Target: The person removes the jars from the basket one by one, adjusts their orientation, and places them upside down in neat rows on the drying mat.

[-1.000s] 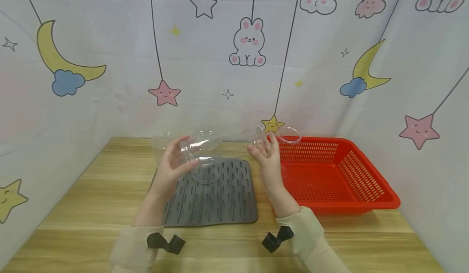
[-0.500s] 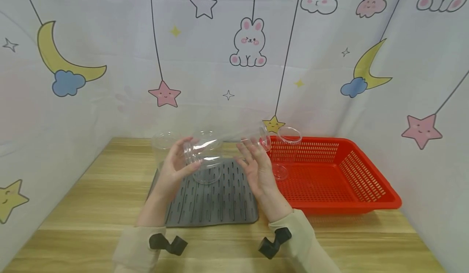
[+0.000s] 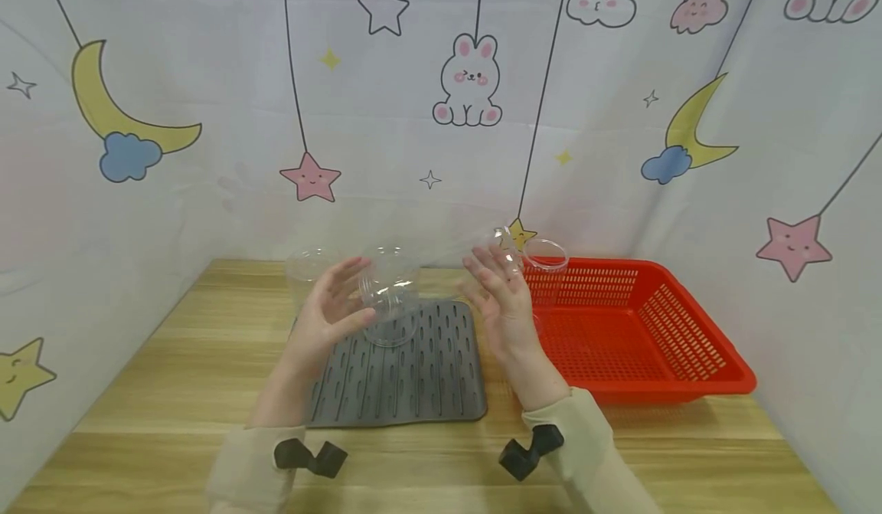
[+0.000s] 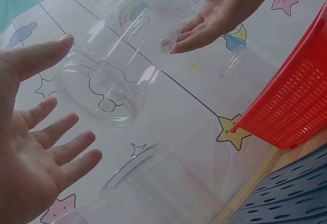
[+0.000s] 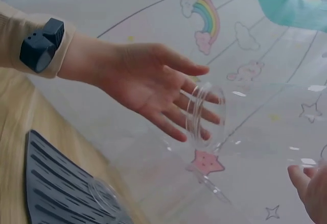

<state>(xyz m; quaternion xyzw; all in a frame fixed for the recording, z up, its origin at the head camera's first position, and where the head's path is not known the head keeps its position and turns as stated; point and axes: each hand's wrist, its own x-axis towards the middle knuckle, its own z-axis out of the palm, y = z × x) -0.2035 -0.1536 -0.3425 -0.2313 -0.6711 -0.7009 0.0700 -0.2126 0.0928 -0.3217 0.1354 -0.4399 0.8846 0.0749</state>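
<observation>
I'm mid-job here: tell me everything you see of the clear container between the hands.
The clear container looks like colourless plastic: a long, see-through, roughly cylindrical body with glossy highlights. Its round end by the left hand has close-set ridges; the end by the right hand shows less clearly. It lies sideways in the air, that second end higher in the head view. Nothing shows inside. Fingers overlap both ends; exact contact points can't be told.

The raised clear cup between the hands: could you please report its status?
Left hand, fingers spread, at one end; right hand at the other, contact unclear. Raised cup sideways between them. Possible obstacle: another clear cup on the gray mat.
</observation>
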